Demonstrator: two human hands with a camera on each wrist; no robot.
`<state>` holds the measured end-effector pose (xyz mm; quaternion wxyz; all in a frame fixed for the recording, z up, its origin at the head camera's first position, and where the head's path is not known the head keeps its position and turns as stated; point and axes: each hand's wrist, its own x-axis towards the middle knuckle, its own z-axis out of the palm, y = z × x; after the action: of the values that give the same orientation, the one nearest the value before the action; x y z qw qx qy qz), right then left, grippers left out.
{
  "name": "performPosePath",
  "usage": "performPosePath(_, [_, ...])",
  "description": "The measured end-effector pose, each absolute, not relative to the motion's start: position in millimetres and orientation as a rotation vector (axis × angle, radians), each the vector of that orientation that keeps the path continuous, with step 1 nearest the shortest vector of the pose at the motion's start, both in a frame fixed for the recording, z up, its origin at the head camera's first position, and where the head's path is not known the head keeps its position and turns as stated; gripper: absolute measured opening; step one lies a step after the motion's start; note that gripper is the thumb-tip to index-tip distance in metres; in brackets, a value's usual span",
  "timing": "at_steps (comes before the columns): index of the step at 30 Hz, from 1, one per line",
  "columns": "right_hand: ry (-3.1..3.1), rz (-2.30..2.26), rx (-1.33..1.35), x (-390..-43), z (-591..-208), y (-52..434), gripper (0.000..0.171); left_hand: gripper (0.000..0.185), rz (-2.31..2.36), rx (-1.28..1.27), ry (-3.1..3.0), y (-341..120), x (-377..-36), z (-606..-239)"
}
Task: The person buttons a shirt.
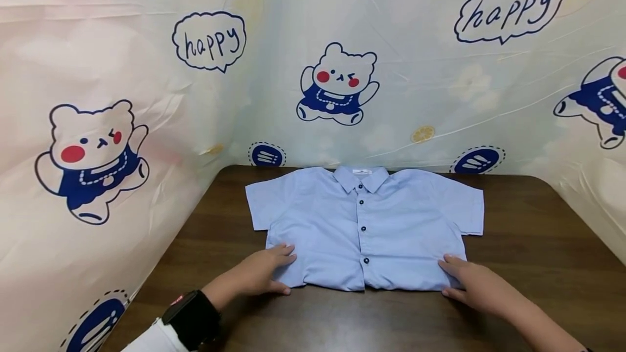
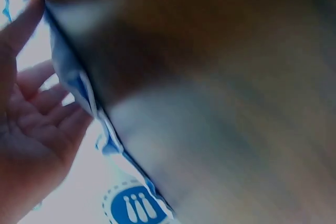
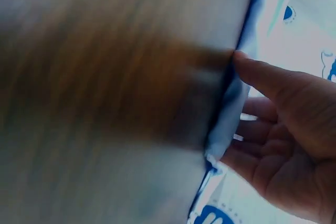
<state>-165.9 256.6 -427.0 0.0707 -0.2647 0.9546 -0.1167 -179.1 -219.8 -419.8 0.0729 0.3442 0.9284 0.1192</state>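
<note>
With both hands at the hem, lift evenly.
Left hand (image 1: 258, 275) and right hand (image 1: 475, 285) rest spread fingers on the shirt (image 1: 364, 227), lower centre of the worktop (image 1: 528, 243).

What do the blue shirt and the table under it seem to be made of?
The light blue shirt looks like thin woven cloth, probably cotton or a blend: matte, softly creased. The table looks like dark wood or wood-look laminate: grain lines, slight sheen.
</note>
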Motion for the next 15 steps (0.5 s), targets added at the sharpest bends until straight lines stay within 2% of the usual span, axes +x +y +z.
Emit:
performPosePath(7, [3.023,-0.303,-1.017,-164.0,-431.6,275.3,0.029,0.028,0.300,1.219,2.833,-235.0,-180.9,-417.4])
performPosePath(11, [3.096,-0.383,-0.915,-165.0,-424.1,279.7,0.021,0.019,0.448,1.290,2.864,-240.0,-184.5,-413.0])
performPosePath(15, [3.114,-0.731,-0.842,-165.0,-405.1,289.8,0.020,0.016,0.804,1.166,2.821,-249.9,-185.6,-392.2])
